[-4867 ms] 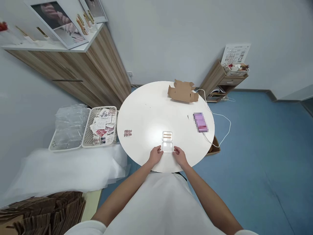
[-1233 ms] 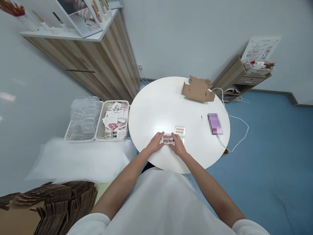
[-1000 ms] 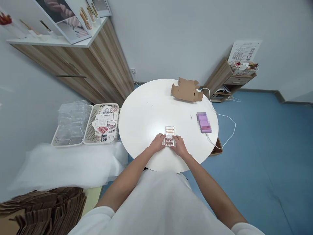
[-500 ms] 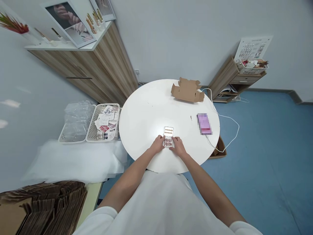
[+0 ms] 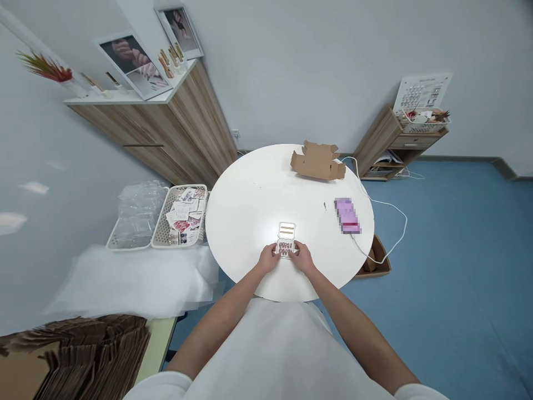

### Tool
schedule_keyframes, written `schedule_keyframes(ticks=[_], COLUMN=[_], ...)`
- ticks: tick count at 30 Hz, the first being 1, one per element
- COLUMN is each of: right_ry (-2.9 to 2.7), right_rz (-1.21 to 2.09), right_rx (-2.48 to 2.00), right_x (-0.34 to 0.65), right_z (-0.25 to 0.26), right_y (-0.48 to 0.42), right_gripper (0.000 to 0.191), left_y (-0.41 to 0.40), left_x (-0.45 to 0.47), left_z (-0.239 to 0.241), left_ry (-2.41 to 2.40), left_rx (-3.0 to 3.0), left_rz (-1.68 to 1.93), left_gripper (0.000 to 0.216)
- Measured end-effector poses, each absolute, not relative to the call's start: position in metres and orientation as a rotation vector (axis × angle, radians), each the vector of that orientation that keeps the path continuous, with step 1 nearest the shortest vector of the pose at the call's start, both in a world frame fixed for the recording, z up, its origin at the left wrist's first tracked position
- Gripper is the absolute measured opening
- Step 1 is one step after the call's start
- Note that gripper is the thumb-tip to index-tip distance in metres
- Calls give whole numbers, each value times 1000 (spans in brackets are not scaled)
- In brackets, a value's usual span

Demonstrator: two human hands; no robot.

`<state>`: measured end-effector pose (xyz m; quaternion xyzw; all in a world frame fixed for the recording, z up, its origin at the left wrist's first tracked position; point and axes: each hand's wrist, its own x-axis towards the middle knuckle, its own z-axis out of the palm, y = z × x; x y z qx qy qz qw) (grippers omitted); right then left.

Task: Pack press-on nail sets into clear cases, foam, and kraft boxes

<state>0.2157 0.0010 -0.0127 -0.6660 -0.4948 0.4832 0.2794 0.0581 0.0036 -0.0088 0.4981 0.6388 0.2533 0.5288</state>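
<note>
An opened press-on nail case (image 5: 285,248) rests on the round white table (image 5: 233,222) close to my body. Two rows of dark reddish nails sit in its near half. Its raised lid (image 5: 287,230) lies away from me and bears two tan strips. My left hand (image 5: 268,259) grips the case's left edge, fingers bent against it. On the opposite edge my right hand (image 5: 302,257) holds the case in the same way. Parts of both side edges are hidden by my fingers.
Beyond the case lies an unfolded cardboard box (image 5: 317,161). A blurred purple device (image 5: 347,215) with a white cable (image 5: 387,203) is at the right. Left of the table stand a basket of cards (image 5: 183,214), clear plastic trays (image 5: 139,214) and stacked cardboard (image 5: 91,355).
The camera view has tilted, so the scene sits slightly lower. My fingers have shifted a little along the case's sides; the case stays open between my hands.
</note>
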Motion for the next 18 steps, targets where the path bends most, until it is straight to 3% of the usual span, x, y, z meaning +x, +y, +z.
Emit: schedule_keyframes(ticks=[8, 18], right_ry=[-929, -614], right_rz=[1527, 1664], right_rx=[-1472, -1264], right_x=[217, 228], right_z=[14, 53], right_y=[-9, -14], right_gripper=[41, 35], left_y=[-15, -22], left_x=[50, 46], left_z=[10, 44], left_ry=[1347, 1092], left_rx=[775, 571], left_rz=[851, 841], left_gripper=[38, 43])
